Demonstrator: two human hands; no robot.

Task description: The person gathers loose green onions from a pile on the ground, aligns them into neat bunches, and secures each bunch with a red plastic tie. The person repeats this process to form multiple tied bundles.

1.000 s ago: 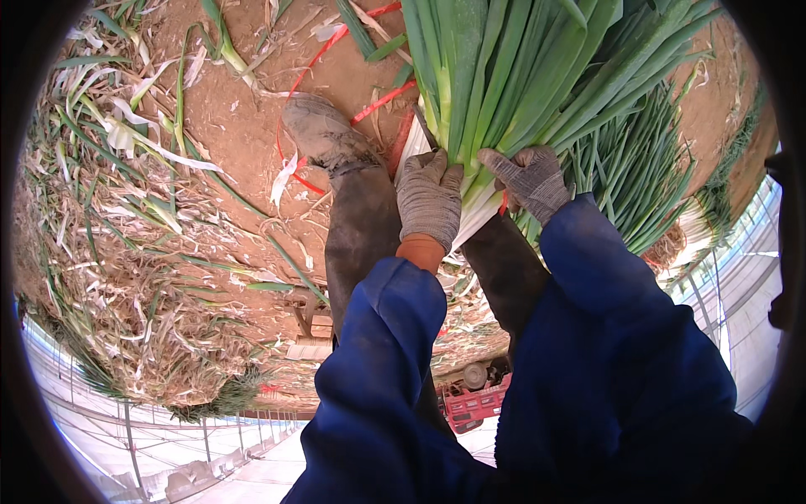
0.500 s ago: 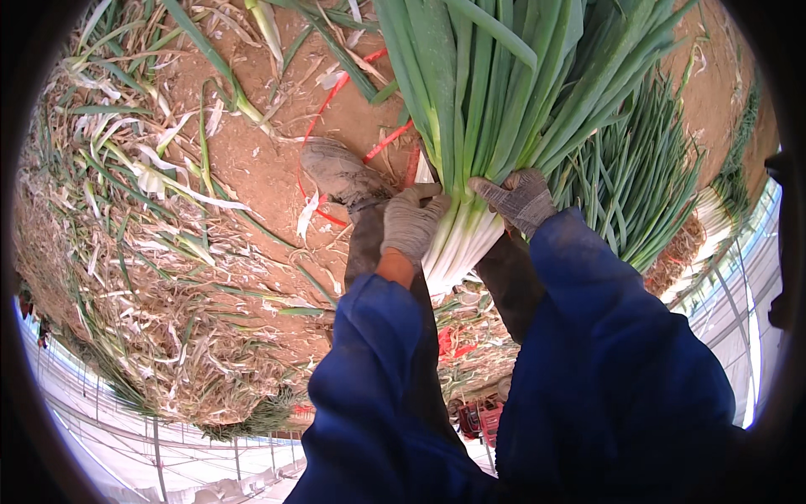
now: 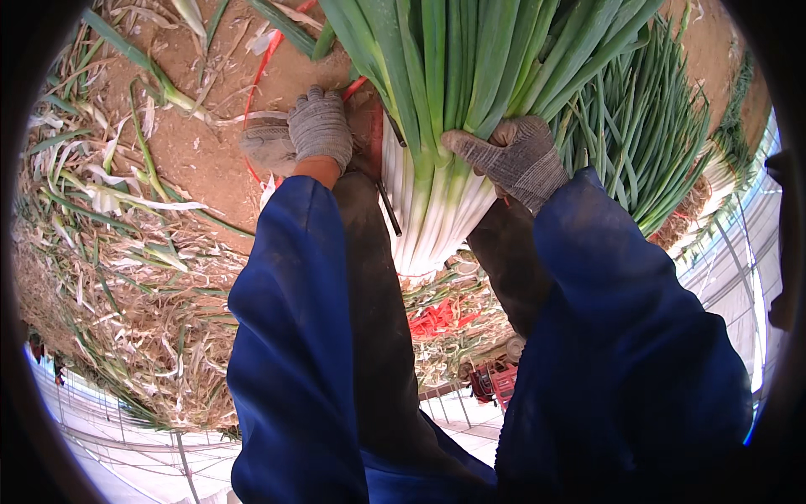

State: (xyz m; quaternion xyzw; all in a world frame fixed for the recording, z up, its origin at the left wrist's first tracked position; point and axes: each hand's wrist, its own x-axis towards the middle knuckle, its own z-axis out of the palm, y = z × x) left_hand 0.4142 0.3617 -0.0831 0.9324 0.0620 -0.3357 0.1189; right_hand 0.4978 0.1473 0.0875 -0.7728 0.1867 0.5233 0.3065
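Observation:
A large bunch of green onions (image 3: 445,181) stands between my legs, green leaves toward the far side and white stalks toward me. My right hand (image 3: 514,160), in a grey knit glove, wraps round its right side with the thumb across the front stalks. Off the bunch to the left, my gloved left hand (image 3: 321,128) is closed, its fingertips curled under just above my dusty shoe (image 3: 267,144). A red plastic ribbon (image 3: 262,71) runs along the ground beside it. What those fingers hold is hidden. A thin dark rod (image 3: 388,206) lies along the bunch's left edge.
More green onions (image 3: 642,139) lie in a pile to the right. Loose leaves and dry peelings (image 3: 126,244) litter the soil on the left. A tangle of red ribbon (image 3: 441,319) and a red machine or crate (image 3: 499,380) appear toward the bottom.
My left hand has let go of the bunch and moved left and away from me, to above the shoe. My right hand keeps its grip, and the view has shifted slightly.

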